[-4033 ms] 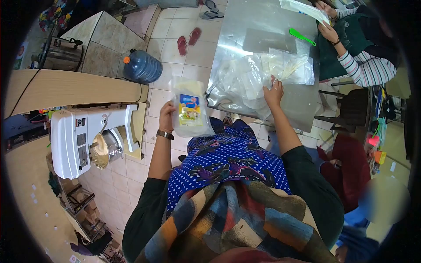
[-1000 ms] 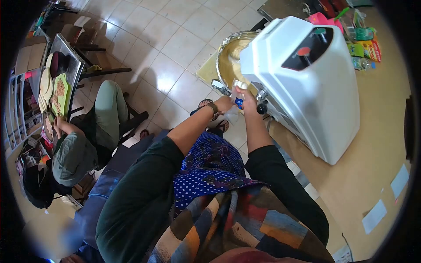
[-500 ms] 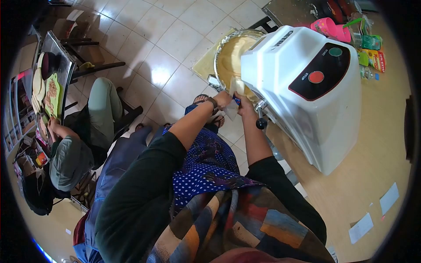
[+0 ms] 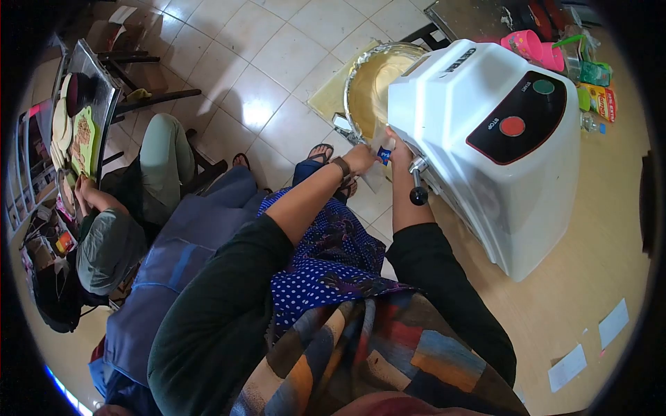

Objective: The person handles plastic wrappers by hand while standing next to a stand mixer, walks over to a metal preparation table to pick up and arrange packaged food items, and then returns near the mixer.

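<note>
My left hand (image 4: pixel 359 159), with a band on its wrist, is closed on a translucent plastic packet (image 4: pixel 383 154) with a blue label. My right hand (image 4: pixel 400 147) grips the same packet from the other side. Both hands are at the near rim of a metal mixing bowl (image 4: pixel 352 104). Inside the bowl lies pale yellow batter (image 4: pixel 390 78), and more of it is smeared along the rim. The white stand mixer (image 4: pixel 527 187) partly covers the bowl. Close to my right wrist is the mixer's lever with a black knob (image 4: pixel 418 196).
Pink cups (image 4: pixel 522 44), a yellow-red packet (image 4: pixel 601 102) and a small bottle (image 4: pixel 592 123) stand behind the mixer. Paper slips (image 4: pixel 567 367) lie on the wooden table (image 4: pixel 534 315). At left, a seated person (image 4: pixel 114 232) works over a green board (image 4: pixel 84 142). Another person in blue-grey clothing (image 4: pixel 187 256) is beside me.
My right hand has risen a little along the packet, and the blue label shows more plainly. The person in blue-grey has shifted, and the whole view has moved slightly.
</note>
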